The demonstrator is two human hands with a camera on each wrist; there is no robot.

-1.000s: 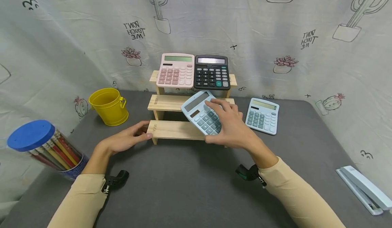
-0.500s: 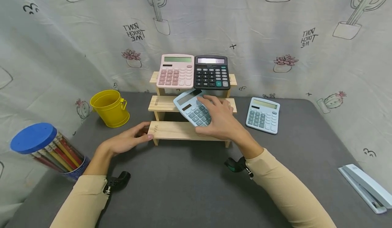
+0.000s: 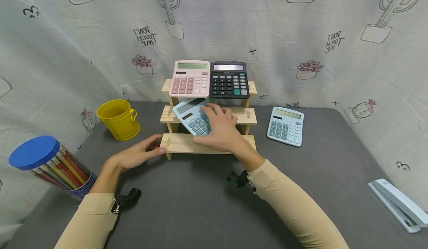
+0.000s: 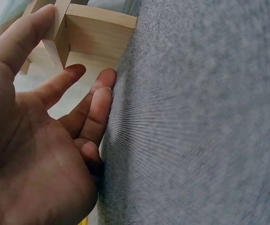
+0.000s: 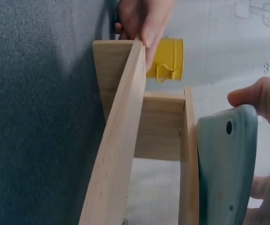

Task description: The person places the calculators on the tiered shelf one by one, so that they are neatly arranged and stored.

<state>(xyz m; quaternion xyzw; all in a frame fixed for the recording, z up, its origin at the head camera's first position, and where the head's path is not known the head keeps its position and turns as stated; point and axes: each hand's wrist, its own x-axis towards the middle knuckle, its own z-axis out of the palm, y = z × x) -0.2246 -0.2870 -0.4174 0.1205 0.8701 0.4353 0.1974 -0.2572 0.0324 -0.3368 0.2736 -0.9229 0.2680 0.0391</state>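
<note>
My right hand (image 3: 217, 128) grips a light-blue calculator (image 3: 195, 120) by its edges, thumb at the lower edge and fingers at the upper. The calculator is tilted over the middle step of a three-tier wooden stand (image 3: 177, 143); in the right wrist view its back (image 5: 224, 164) is close beside a plank, and contact is unclear. My left hand (image 3: 135, 154) is at the left end of the lowest step, thumb touching the wood and other fingers loosely extended in the left wrist view. A pink calculator (image 3: 190, 78) and a black calculator (image 3: 229, 80) lean side by side on the top step.
Another light-blue calculator (image 3: 285, 126) lies on the grey table (image 3: 187, 204) right of the stand. A yellow bucket (image 3: 118, 119) and a blue-lidded pencil tub (image 3: 53, 167) stand at the left. A light-blue stapler (image 3: 398, 204) lies far right. A patterned curtain (image 3: 214, 29) hangs behind.
My right hand has carried the light-blue calculator leftward along the stand, from the right half toward the left part of the middle step. My left hand stays at the stand's end.
</note>
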